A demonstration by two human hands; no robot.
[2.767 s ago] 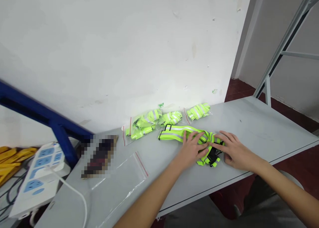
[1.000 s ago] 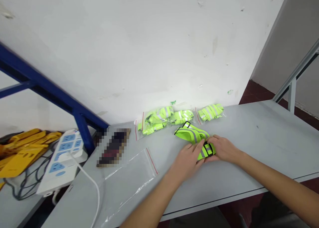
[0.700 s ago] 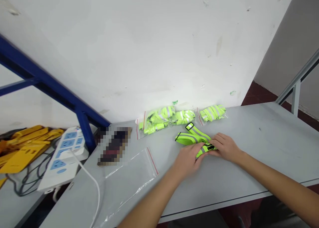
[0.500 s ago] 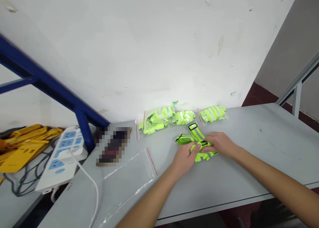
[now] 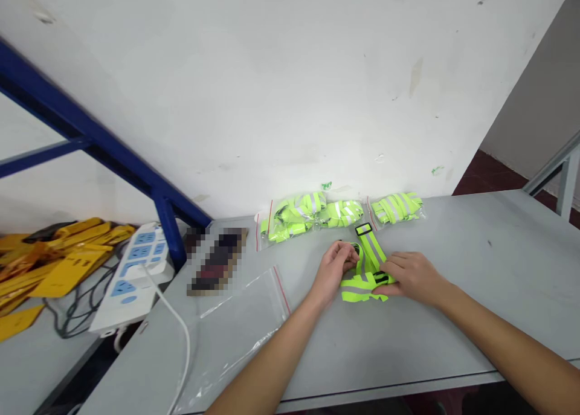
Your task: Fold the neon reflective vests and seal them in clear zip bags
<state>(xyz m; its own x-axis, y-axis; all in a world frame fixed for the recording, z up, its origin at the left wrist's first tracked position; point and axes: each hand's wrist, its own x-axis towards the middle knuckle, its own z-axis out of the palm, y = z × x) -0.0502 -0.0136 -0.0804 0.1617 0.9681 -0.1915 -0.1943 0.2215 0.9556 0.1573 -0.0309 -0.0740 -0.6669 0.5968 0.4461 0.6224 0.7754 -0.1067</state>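
Note:
A neon yellow-green reflective strap (image 5: 372,250) with grey stripes lies partly folded on the grey table, a black slider buckle at its far end. My right hand (image 5: 414,275) is closed on the right side of the folded bundle, near a black clip. On the left side, my left hand (image 5: 334,269) pinches a looped part of the same strap, its fingertips close together. My fingers hide some of the folds. Left of my left forearm, a clear zip bag (image 5: 244,312) with a red seal line lies flat.
Bagged neon straps (image 5: 301,208) are piled against the white wall, with another bagged strap (image 5: 397,208) to their right. A white power strip (image 5: 131,279) with a white cable (image 5: 181,324) and yellow items (image 5: 58,270) lie at left. A blue metal frame (image 5: 113,152) slants above.
My left hand has drawn back from my right and shifted to the strap's left loop. My right hand stays on the bundle. The view has turned slightly left.

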